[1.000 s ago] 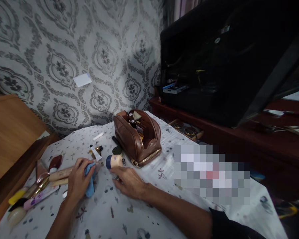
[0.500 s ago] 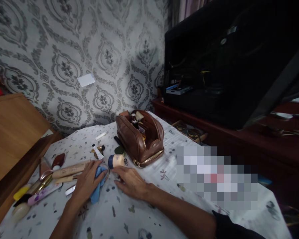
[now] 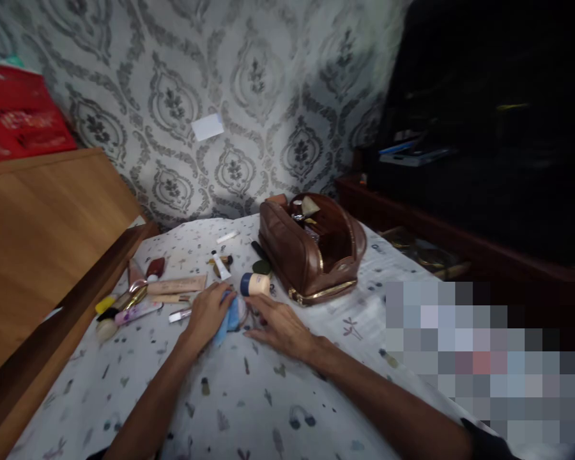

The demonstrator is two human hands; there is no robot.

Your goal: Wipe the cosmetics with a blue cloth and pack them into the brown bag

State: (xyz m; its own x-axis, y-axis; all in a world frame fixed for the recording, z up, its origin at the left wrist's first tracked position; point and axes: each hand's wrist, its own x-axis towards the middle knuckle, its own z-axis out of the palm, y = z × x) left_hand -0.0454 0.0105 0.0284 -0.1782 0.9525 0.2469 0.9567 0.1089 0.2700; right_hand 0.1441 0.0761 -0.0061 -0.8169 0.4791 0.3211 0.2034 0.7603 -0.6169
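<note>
My left hand (image 3: 209,314) rests low over the tablecloth, its fingers closed on a light blue cloth (image 3: 229,324). Between the two hands shows the edge of a small round pale thing (image 3: 243,310), largely covered by the blue cloth. My right hand (image 3: 283,327) has its fingers curled at that edge, with the thumb a little lower; its exact hold is partly hidden. Just beyond the right fingertips lies a cream jar with a dark blue lid (image 3: 255,284), on its side. Behind it stands an unzipped brown toiletry bag (image 3: 292,249) with bottles inside.
Left of my hands lie a beige tube (image 3: 177,285), a purple-patterned tube (image 3: 138,312) and several brushes. A small white tube (image 3: 220,266) and a dark green round lid (image 3: 261,266) sit farther back. A wooden panel (image 3: 48,236) borders the left, a dark television (image 3: 503,147) the right.
The view has swung left, so everything sits farther right in the picture. Both hands keep nearly the same place beside the jar, with the blue cloth still in the left.
</note>
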